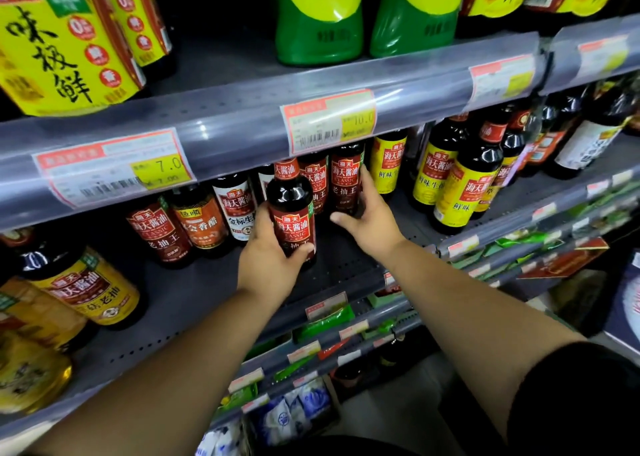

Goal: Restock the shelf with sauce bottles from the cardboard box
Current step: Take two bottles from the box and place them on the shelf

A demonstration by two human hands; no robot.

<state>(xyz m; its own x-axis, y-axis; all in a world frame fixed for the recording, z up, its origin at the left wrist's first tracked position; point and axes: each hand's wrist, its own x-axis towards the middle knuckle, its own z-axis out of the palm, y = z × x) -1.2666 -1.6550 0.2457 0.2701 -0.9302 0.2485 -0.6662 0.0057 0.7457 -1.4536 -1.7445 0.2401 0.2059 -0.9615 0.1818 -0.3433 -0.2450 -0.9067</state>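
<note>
Head view: left hand (268, 265), fingers wrapped round a red-label sauce bottle (292, 213) standing at the shelf (207, 292) front; right hand (367, 218) clasps its twin (346, 181) behind. A hasty shove could topple crowded neighbours (239, 209).

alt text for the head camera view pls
A person's left hand grips a red-labelled front sauce bottle, upright at a grey shop shelf; the right hand holds a matching rear sauce bottle behind it. Yellow-labelled bottles stand to the right.
</note>
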